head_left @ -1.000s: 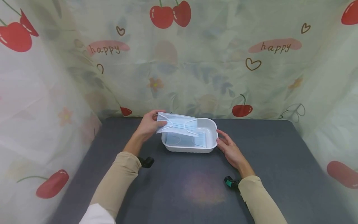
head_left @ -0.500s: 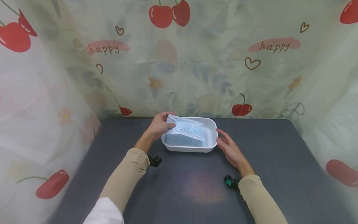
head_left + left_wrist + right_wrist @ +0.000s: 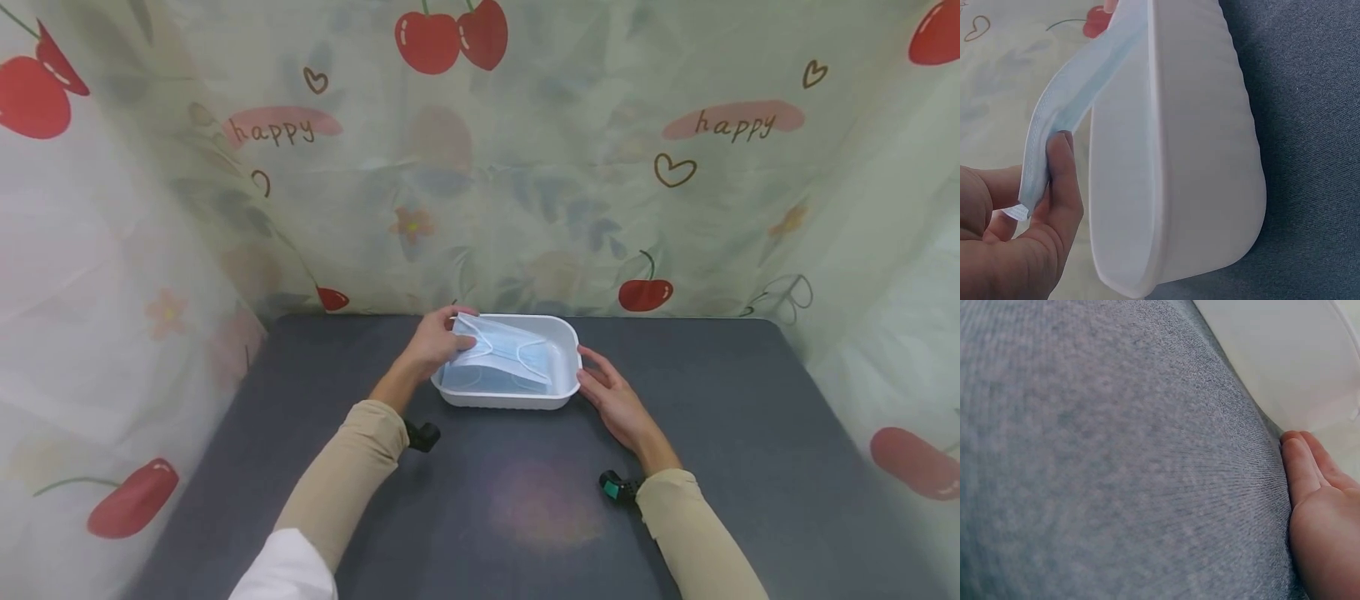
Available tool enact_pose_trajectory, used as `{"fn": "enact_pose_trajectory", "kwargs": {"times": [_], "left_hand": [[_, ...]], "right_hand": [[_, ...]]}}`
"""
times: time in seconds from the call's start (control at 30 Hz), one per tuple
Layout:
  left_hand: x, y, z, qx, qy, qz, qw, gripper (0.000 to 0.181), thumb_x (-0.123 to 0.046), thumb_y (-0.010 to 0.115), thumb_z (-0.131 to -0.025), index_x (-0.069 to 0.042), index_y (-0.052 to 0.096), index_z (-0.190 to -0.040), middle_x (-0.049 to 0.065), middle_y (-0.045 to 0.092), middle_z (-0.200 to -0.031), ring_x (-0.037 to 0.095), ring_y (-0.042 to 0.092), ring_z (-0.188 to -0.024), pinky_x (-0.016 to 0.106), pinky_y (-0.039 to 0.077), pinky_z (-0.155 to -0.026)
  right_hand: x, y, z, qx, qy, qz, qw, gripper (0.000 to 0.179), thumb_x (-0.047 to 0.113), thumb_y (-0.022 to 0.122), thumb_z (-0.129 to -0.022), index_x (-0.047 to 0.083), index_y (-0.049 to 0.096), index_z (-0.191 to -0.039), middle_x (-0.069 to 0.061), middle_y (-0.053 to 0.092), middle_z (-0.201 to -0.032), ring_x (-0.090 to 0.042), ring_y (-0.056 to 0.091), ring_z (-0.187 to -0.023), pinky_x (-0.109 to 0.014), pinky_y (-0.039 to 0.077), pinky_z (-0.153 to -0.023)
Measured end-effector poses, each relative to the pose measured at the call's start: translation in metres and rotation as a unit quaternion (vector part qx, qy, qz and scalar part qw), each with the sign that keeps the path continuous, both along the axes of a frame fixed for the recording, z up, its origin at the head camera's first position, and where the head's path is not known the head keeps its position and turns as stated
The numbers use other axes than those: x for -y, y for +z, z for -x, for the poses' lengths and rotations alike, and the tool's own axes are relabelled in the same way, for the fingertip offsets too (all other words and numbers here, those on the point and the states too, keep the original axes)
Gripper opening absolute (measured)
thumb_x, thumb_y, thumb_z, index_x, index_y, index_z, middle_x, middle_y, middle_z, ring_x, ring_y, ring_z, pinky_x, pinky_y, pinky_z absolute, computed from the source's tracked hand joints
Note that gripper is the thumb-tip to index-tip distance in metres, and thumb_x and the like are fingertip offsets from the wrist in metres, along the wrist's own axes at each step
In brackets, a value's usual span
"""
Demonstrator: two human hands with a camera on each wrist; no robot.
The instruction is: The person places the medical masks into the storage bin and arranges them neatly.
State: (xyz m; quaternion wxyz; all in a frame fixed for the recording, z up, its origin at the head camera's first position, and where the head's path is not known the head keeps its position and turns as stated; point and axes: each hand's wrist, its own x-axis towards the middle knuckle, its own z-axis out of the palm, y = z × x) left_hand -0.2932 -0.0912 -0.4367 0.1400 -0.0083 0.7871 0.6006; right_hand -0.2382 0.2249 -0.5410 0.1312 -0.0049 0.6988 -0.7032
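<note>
A light blue face mask (image 3: 504,348) with white ear loops slants down into a white plastic tray (image 3: 565,354). My left hand (image 3: 435,342) pinches the mask's left end between thumb and fingers, above the tray's left rim. In the left wrist view the mask (image 3: 1054,112) bends from the pinch over the rim into the tray (image 3: 1204,144). Beneath it, more light blue mask material (image 3: 472,377) with loops lies in the tray. My right hand (image 3: 615,402) rests its fairly straight fingers (image 3: 1300,464) against the tray's right end.
The tray stands on a dark grey table (image 3: 517,475) near its back edge. A cloth curtain (image 3: 525,192) printed with cherries hangs right behind the table and along both sides. Each wrist wears a small black camera (image 3: 423,436).
My left hand has moved right and slightly down with the mask, lowering the mask's free end into the tray. The right hand stays at the tray's end.
</note>
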Motion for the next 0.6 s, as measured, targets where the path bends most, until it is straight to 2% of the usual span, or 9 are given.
{"fn": "enact_pose_trajectory", "kwargs": {"times": [0.1,0.27,0.6], "left_hand": [[-0.001,-0.004,0.001,-0.005,0.000,0.017,0.9998,0.046,0.006,0.070,-0.090,-0.013,0.064,-0.132,0.014,0.062,-0.128,0.019,0.059,-0.099,0.023,0.050,-0.075],[-0.001,-0.008,0.001,-0.017,-0.004,0.050,0.9986,0.044,0.002,0.069,-0.092,-0.015,0.064,-0.132,0.013,0.059,-0.134,0.024,0.058,-0.112,0.032,0.051,-0.092],[-0.001,-0.014,-0.001,-0.038,-0.004,0.098,0.9945,0.042,-0.001,0.070,-0.093,-0.015,0.065,-0.132,0.015,0.051,-0.149,0.032,0.049,-0.135,0.049,0.045,-0.113]], "right_hand": [[0.001,-0.001,0.001,-0.001,0.001,0.003,1.0000,0.062,0.030,0.055,-0.107,0.025,0.027,-0.161,-0.019,0.034,-0.163,-0.032,0.035,-0.152,-0.051,0.024,-0.128],[0.001,-0.001,0.003,-0.004,0.000,0.001,1.0000,0.061,0.031,0.055,-0.107,0.026,0.028,-0.161,-0.020,0.036,-0.162,-0.032,0.037,-0.151,-0.050,0.025,-0.128],[0.002,0.000,0.001,-0.002,-0.001,-0.007,1.0000,0.066,0.038,0.058,-0.104,0.027,0.027,-0.161,-0.019,0.036,-0.162,-0.030,0.038,-0.149,-0.048,0.027,-0.127]]}}
